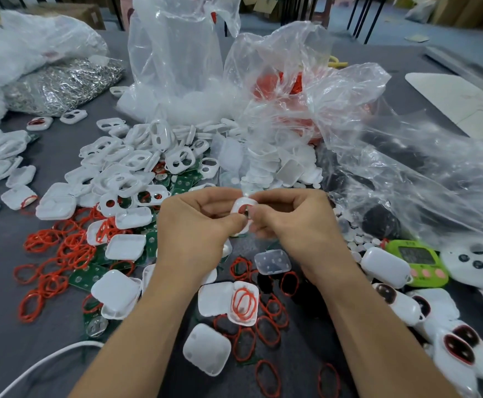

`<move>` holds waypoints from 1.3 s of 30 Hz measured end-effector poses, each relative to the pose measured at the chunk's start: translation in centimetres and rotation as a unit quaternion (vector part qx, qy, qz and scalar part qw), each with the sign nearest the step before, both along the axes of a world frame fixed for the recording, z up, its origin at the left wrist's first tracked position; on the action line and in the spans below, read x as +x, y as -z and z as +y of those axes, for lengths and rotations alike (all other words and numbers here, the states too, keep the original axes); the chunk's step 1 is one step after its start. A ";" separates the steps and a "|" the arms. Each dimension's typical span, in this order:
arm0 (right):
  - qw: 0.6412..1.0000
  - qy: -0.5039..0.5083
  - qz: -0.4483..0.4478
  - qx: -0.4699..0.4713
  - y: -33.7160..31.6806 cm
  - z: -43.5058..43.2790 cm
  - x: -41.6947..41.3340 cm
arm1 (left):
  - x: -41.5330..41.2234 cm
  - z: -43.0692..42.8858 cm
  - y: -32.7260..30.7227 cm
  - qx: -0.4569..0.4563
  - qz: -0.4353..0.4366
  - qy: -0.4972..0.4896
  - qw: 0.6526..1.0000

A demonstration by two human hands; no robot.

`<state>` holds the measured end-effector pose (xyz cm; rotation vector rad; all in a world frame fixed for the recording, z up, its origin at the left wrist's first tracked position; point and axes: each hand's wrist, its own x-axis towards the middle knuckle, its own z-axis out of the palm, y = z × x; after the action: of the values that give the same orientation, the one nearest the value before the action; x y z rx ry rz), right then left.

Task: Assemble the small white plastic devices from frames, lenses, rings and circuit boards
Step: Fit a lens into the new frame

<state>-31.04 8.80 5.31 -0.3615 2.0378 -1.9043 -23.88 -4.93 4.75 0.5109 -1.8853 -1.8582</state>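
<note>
My left hand [197,225] and my right hand [295,222] meet at the middle of the table, both pinching one small white frame [241,208] with a red ring seated in it. The frame is tilted, its lower half hidden by my fingers. Behind my hands lies a heap of white frames [137,159] with two holes each. Red rings [62,254] are scattered at the left and in front. Green circuit boards [89,275] lie under white shells. Small round lenses [355,239] are spread at the right.
Clear plastic bags [320,96] of parts stand behind the heap. A green timer [419,261] and a white controller [475,262] sit at the right. Finished white devices [452,340] lie at the lower right. A white cable [48,360] crosses the lower left.
</note>
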 end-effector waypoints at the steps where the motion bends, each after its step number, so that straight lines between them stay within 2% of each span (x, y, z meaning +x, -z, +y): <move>1: 1.000 0.006 -0.012 -0.006 0.1 -0.4 0.3 | 0.1 0.3 0.2 -0.049 0.006 -0.037 0.998; 3: 0.999 -0.019 -0.034 -0.029 0.4 -1.2 1.0 | 0.4 1.2 0.0 -0.160 0.017 -0.066 0.985; 5: 0.999 -0.034 -0.008 -0.021 0.5 -1.4 1.0 | 0.6 1.9 0.1 -0.233 0.017 -0.026 0.972; 6: 0.999 -0.025 -0.014 -0.029 0.7 -1.3 0.6 | 0.5 2.0 0.1 -0.222 0.019 -0.011 0.975; 8: 0.993 0.000 -0.084 -0.082 0.6 -1.0 0.0 | 0.2 1.7 0.3 -0.174 0.019 -0.024 0.984; 10: 0.986 0.008 -0.131 -0.105 0.4 -0.8 -0.3 | 0.1 1.3 0.4 -0.220 -0.026 -0.038 0.974; 12: 0.985 -0.001 -0.137 -0.102 0.3 -0.4 -0.4 | 0.1 1.5 0.6 -0.215 -0.066 0.024 0.974; 13: 0.990 -0.003 -0.116 -0.078 0.2 -0.2 -0.5 | 0.1 1.6 0.8 -0.200 -0.075 0.052 0.975; 15: 0.999 0.011 -0.005 0.051 0.1 0.3 -0.6 | -0.2 1.7 0.8 -0.151 -0.067 0.068 0.984; 17: 0.975 0.060 0.123 0.174 -0.1 0.9 -0.8 | -0.4 1.8 0.5 -0.057 -0.042 0.051 0.996; 20: 0.925 0.160 0.235 0.252 -0.7 2.0 -1.6 | -0.6 1.4 0.3 0.070 -0.039 -0.015 0.997; 22: 0.891 0.170 0.236 0.348 -1.1 2.8 -2.3 | -0.7 0.9 0.2 0.123 -0.053 -0.052 0.990; 24: 0.859 0.118 0.204 0.454 -1.6 3.4 -2.9 | -0.8 0.2 0.1 0.149 -0.053 -0.067 0.985; 26: 0.836 0.056 0.173 0.518 -2.2 3.3 -2.8 | -0.9 -0.1 0.1 0.141 -0.051 -0.073 0.986; 29: 0.850 0.003 0.151 0.504 -2.6 3.1 -2.5 | -0.9 0.1 0.3 0.082 -0.072 -0.038 0.993; 33: 0.857 0.026 0.173 0.484 -2.9 3.7 -2.2 | -0.9 0.4 0.7 0.042 -0.094 0.014 0.995; 36: 0.837 -0.010 0.168 0.521 -3.1 3.9 -1.7 | -0.8 0.2 0.5 0.055 -0.091 0.023 0.994; 39: 0.835 -0.025 0.161 0.526 -2.6 3.5 -1.1 | -0.8 0.4 0.3 0.084 -0.087 0.038 0.992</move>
<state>-32.13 12.29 7.95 -0.4269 2.8630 -0.4641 -24.68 -4.53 4.50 0.6866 -1.8894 -2.0955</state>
